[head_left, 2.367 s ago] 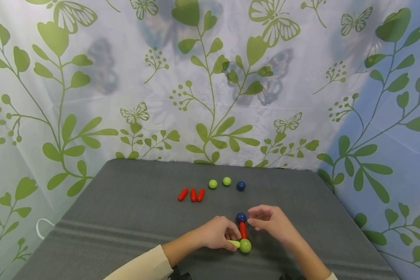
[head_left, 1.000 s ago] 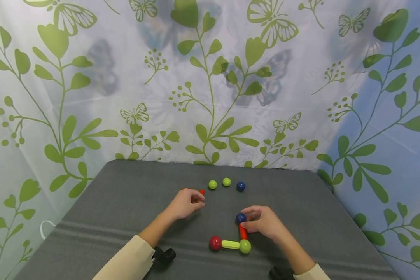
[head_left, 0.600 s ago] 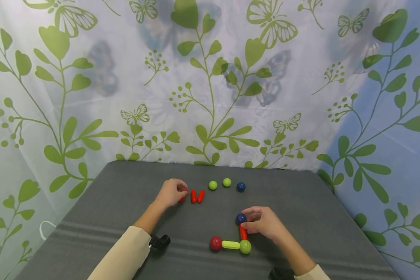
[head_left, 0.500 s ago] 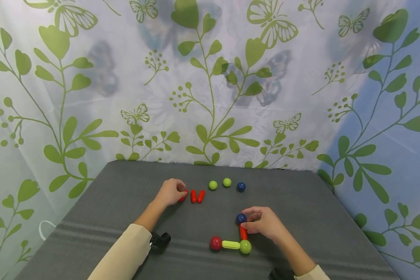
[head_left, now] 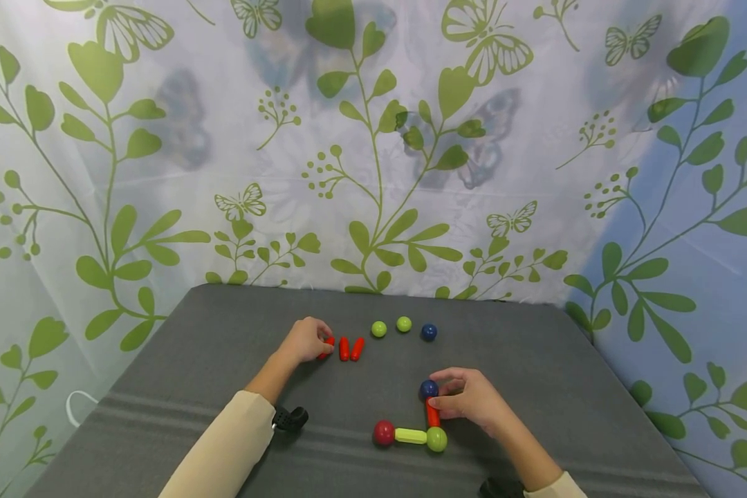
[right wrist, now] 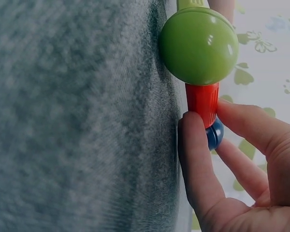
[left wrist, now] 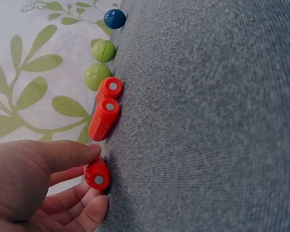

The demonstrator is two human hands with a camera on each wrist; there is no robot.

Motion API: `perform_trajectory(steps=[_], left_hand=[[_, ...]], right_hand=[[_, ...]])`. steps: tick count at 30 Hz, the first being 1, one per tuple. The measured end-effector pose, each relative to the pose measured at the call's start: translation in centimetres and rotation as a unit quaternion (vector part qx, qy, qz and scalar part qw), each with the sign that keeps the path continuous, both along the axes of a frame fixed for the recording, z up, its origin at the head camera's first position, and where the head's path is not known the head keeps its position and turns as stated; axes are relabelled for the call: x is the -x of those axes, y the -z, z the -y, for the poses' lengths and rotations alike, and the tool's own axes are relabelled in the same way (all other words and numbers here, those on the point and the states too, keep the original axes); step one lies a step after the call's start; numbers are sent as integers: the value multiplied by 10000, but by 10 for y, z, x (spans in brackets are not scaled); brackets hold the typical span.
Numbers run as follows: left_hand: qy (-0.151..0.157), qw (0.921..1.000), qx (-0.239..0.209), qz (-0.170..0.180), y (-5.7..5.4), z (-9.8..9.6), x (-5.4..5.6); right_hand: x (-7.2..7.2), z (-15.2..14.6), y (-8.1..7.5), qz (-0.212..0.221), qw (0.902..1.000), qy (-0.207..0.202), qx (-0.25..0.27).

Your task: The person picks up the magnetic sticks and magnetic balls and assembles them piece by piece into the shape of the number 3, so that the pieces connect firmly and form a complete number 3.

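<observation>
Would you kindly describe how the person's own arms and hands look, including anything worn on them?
The left hand and right hand are bare, with no gloves or rings showing. The left sleeve and right sleeve are plain cream, ending short of the wrists. A small black piece shows beside the left cuff, and another black piece near the right one.
</observation>
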State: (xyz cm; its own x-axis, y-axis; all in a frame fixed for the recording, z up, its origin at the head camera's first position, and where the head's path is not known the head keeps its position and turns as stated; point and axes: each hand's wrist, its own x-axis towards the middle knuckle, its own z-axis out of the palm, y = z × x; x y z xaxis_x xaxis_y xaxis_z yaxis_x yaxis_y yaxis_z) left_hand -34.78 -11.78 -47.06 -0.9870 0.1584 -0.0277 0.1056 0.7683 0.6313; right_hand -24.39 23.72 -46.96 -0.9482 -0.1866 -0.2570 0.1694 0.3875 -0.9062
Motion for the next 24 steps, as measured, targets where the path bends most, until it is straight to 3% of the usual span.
perform_trajectory(steps=[11, 15, 20, 24], left_hand=[[74, 9999, 44, -144, -1, -3, -5], [67, 9994, -179, -273, 1, -2, -7], [98, 9951, -952, -248, 2, -3, -8], [84, 9836, -1803, 6, 2, -6, -10]], right_hand=[[-2, 2, -1, 30, 9999, 110, 18], [-2, 1, 0, -34, 10000, 63, 44], [-3, -1, 1, -88, 9999, -25, 69], [-3, -3, 0, -118, 9998, -97, 109]])
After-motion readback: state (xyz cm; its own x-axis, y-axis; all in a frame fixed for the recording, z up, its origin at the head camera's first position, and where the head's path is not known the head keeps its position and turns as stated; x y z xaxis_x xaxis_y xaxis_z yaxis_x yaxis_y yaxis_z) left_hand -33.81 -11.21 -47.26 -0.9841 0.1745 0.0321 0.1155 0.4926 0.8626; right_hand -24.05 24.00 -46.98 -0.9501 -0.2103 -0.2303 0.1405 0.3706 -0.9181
